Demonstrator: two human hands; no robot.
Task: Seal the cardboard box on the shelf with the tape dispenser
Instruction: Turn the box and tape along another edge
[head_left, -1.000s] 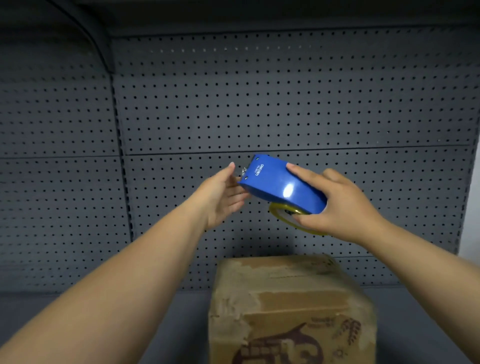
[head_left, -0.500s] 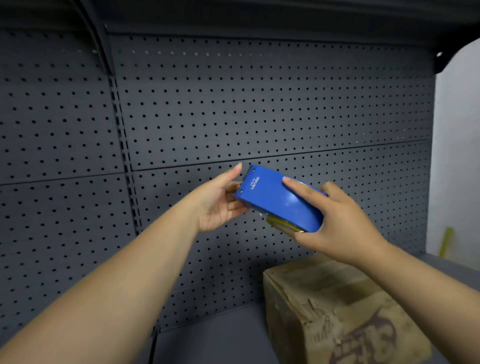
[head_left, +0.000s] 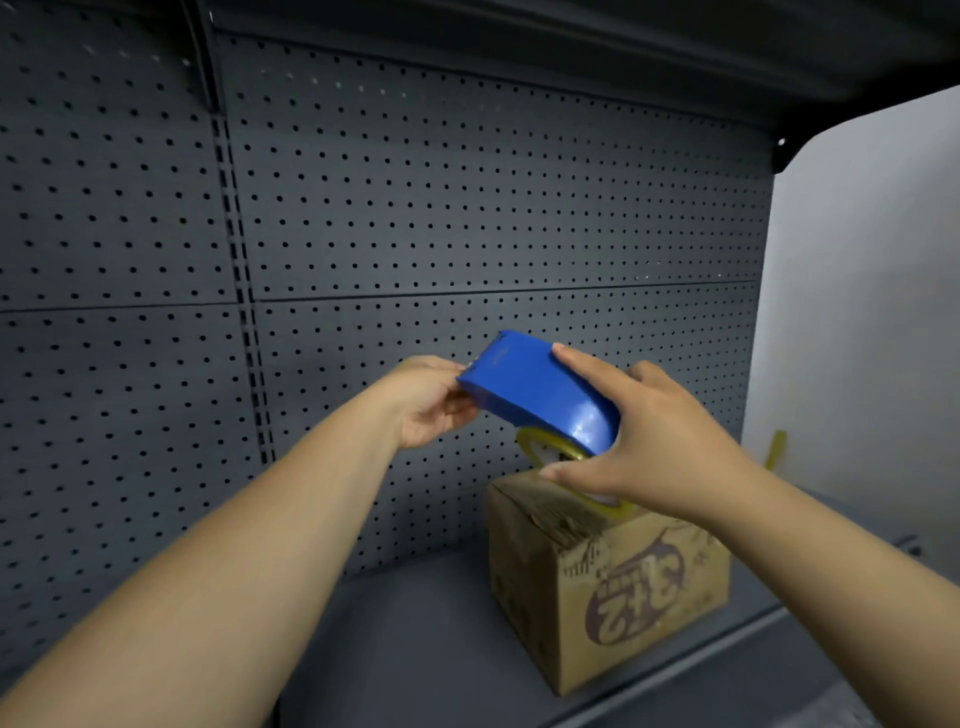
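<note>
A blue tape dispenser (head_left: 540, 395) with a yellowish tape roll (head_left: 553, 452) under it hangs in the air above the cardboard box (head_left: 613, 577). My right hand (head_left: 649, 441) grips the dispenser's rounded rear end, fingers over the top and thumb under the roll. My left hand (head_left: 431, 402) pinches the dispenser's front tip, where the tape end sits hidden. The worn brown box, printed with a purple logo, stands on the grey shelf (head_left: 426, 649) at the right. Its top is mostly hidden behind my right hand.
A dark grey pegboard wall (head_left: 467, 218) backs the shelf, and another shelf (head_left: 675, 41) hangs overhead. A pale wall (head_left: 857, 312) lies to the right, with a yellow strip (head_left: 776, 449) against it. The shelf's front edge (head_left: 727, 660) runs just before the box.
The view has swung left and back, so the box sits further right. Both hands have dropped slightly with the dispenser, closer to the box top; the left hand now pinches its tip.
</note>
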